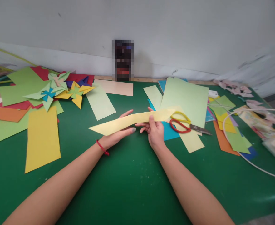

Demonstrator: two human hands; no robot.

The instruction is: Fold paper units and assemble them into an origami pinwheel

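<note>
A long pale yellow paper strip [125,121], slightly bent and pointed at its left end, spans both hands above the table. My right hand [156,132] pinches it, thumb on the front face and fingers behind and below. My left hand [118,135], with a red cord at the wrist, is under and behind the strip's left part; its thumb and fingers are stretched apart and not closed on the paper. Just right of my right hand lie scissors [183,126] with one red and one yellow handle loop, partly over pale paper pieces.
Folded paper stars [75,92] and coloured sheets cover the left side, with a yellow rectangle [43,140] nearer. A pale green sheet [186,100] lies back right. Paper scraps [226,122] and a white cable [249,161] are farther right. A blurred-out dark upright object [123,61] leans on the wall.
</note>
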